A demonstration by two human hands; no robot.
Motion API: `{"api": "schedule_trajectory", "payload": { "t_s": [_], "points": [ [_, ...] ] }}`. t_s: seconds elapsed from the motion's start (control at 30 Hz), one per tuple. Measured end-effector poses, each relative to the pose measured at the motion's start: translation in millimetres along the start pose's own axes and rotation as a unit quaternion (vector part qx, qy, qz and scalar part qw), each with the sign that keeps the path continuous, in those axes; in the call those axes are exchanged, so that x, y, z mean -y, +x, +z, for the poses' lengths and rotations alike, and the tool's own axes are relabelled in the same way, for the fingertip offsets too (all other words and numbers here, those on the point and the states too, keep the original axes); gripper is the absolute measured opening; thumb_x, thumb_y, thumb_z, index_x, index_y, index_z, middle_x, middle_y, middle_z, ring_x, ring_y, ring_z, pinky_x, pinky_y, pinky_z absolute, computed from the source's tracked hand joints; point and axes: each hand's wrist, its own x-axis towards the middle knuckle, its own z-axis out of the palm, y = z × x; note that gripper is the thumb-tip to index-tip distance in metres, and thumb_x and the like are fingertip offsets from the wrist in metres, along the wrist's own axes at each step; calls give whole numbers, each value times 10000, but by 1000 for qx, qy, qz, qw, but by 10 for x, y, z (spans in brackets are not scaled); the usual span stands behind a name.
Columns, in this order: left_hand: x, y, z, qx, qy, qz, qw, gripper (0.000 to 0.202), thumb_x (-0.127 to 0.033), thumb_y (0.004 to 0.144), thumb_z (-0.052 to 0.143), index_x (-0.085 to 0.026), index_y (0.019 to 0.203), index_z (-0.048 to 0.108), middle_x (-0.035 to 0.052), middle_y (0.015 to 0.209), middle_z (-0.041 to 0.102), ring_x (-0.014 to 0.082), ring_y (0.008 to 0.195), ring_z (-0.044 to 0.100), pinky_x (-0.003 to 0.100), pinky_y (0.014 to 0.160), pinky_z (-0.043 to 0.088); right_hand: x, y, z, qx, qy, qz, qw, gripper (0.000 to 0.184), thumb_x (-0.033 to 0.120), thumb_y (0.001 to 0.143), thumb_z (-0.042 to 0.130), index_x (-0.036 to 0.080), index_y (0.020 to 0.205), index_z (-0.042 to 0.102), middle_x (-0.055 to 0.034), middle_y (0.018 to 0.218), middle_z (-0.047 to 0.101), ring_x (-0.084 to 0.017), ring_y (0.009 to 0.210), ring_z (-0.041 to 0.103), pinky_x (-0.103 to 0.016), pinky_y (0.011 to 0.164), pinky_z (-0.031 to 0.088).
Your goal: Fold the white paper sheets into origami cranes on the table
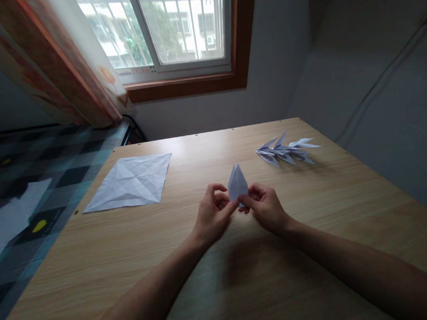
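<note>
Between my two hands, above the middle of the wooden table (192,278), stands a small folded white origami paper (237,182). Its shape is a tall kite with two narrow points at the top. My left hand (217,211) pinches its lower left edge between thumb and curled fingers. On the other side my right hand (264,203) grips the lower right, its thumb lying across the front face. The fingers behind the paper are partly hidden.
A creased white paper sheet (131,183) lies flat at the table's left. Several folded paper pieces (286,150) sit in a spiky cluster at the back right. Left of the table, white paper (16,213) rests on a checked cloth (62,146). A window (185,25) is behind.
</note>
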Motion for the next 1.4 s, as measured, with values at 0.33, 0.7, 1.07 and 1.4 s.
{"api": "schedule_trajectory", "payload": {
  "t_s": [0.33,0.7,1.07,1.4],
  "points": [
    [31,25,-39,14,22,16,1000,230,-249,804,652,-190,748,438,-52,625,546,100,563,575,211,547,428,36,-2,0,-5,5,-16,1000,313,420,703,801,167,744,621,13,631,655,-131,496,635,-218,445,486],
    [-30,-27,-2,50,98,43,993,265,-358,826,675,-152,968,587,36,838,654,122,665,598,239,613,466,34,-118,35,-49,-191,-150,969,202,347,797,738,188,739,628,-2,660,633,-134,569,604,-246,527,502],
    [1,-1,-38,81,-27,36,996,300,-359,831,705,-136,1017,633,88,947,700,199,861,667,308,776,519,-36,-70,10,76,-43,-113,990,257,286,708,825,201,883,657,-100,1294,616,-200,864,708,-337,728,602],
    [15,30,-46,-13,-24,42,999,168,-255,781,714,-148,846,601,18,783,651,130,732,600,253,713,476,-32,-19,-11,-11,-16,-74,997,291,333,668,848,197,799,626,18,663,661,-124,576,629,-236,540,526]
  ]
}}
